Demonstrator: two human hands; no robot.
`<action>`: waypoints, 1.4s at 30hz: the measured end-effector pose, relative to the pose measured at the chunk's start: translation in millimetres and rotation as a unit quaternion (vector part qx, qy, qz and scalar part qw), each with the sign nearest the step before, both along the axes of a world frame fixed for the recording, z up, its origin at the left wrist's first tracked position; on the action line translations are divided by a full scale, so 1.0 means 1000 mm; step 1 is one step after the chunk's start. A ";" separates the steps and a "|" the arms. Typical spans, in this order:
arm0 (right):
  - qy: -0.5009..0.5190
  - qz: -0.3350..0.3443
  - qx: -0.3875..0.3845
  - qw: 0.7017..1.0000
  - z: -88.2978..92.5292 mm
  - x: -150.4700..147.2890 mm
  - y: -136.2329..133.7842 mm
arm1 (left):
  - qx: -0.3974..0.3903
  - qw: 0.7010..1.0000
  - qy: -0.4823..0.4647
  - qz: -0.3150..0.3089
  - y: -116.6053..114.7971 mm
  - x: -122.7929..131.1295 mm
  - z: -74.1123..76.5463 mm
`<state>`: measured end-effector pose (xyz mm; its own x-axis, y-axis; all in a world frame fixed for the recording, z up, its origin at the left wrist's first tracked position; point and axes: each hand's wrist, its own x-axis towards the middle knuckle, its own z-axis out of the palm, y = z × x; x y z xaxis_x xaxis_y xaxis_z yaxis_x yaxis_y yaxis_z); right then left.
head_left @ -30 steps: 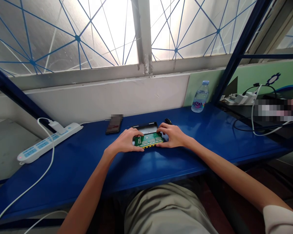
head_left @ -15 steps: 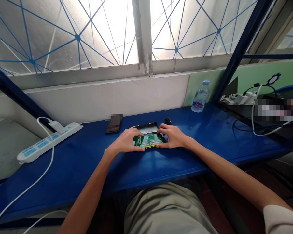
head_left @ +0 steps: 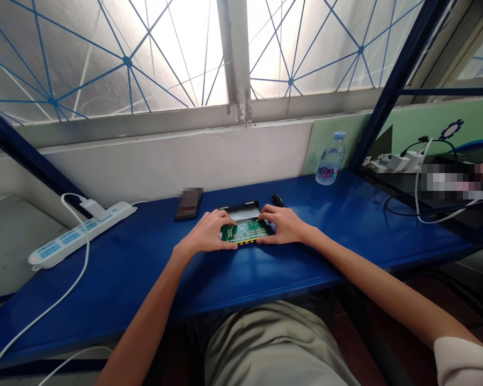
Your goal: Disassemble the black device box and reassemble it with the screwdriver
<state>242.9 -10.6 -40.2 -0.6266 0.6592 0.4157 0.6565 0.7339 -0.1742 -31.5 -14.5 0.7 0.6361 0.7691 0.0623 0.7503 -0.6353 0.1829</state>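
Both hands — left hand, right hand — grip the circuit board, long axis left-right.

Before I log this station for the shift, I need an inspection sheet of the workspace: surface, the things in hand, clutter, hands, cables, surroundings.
Surface: blue bench, bare paint in front of the work.
Things in hand: green circuit board lying in front of a black tray.
Clutter: dark phone left of the tray; small black object behind the right hand; water bottle upright at the back right.
Hands: left hand and right hand grip the board's two ends.
Cables: white power strip with a white cable trailing off the left edge; chargers and leads far right.
Surroundings: frosted window with blue lines behind.
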 end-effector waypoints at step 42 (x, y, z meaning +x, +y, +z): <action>0.081 -0.126 0.034 0.988 0.010 0.010 0.010 | 0.030 0.999 -0.045 -0.006 -0.004 0.002 -0.002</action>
